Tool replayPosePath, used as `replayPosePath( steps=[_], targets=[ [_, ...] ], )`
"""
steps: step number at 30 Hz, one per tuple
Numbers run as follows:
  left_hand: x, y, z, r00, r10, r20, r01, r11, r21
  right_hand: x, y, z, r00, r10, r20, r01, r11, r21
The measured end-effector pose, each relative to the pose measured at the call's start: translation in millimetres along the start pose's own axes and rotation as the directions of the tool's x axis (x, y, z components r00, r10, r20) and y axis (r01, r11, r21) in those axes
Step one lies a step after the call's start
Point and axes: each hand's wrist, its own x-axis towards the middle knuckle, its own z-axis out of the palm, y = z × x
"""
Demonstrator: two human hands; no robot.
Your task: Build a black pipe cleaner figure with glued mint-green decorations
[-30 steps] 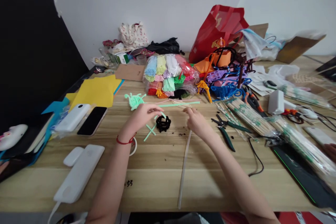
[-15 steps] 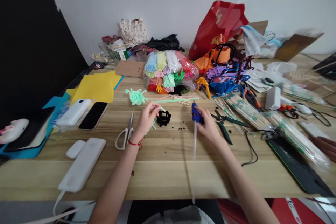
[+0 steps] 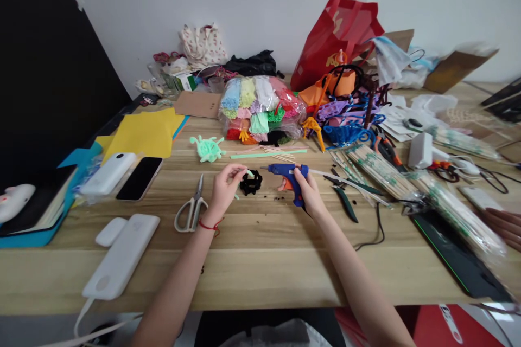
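Note:
My left hand (image 3: 225,186) pinches a light green pipe cleaner (image 3: 249,173), part of it hidden behind the fingers. Close to those fingertips a black ring of bent pipe cleaner (image 3: 255,183) lies on the table. My right hand (image 3: 308,191) grips a blue glue gun (image 3: 284,169) by its handle, fingers near the orange trigger. Its nozzle points left toward my left fingertips, apart from them. A long clear glue stick (image 3: 342,179) sticks out of the gun's back. Behind my left hand rests a mint green pipe-cleaner shape (image 3: 208,149) with curled ends.
Scissors (image 3: 192,210) lie left of my left hand; green-handled pliers (image 3: 345,201) lie right of the glue gun. A bag of coloured pipe cleaners (image 3: 260,111) stands behind. Packs of sticks (image 3: 385,173) and a phone (image 3: 140,179) flank the work. Another person's hand (image 3: 504,227) rests far right.
My right hand has turned the glue gun from upright to sideways, so its nozzle now points left and the glue stick trails right. My left hand keeps its pinch on the pipe cleaner.

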Motion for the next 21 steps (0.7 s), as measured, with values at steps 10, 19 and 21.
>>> replayPosePath(
  steps=[10,19,21],
  targets=[
    [-1,-9,3.7,0.998,-0.011,-0.065,0.008,0.999,-0.042,-4,-6,-7,0.996,-0.066,0.064,0.073,0.990,-0.121],
    [-2,-12,5.6,0.999,-0.017,-0.043,0.017,1.000,0.000,-1,-1,-9,0.997,-0.053,0.057,0.063,0.982,-0.179],
    [-2,-12,5.5,0.999,-0.017,-0.038,0.017,1.000,-0.006,-1,0,-9,0.997,-0.055,0.062,0.065,0.982,-0.176]
  ],
)
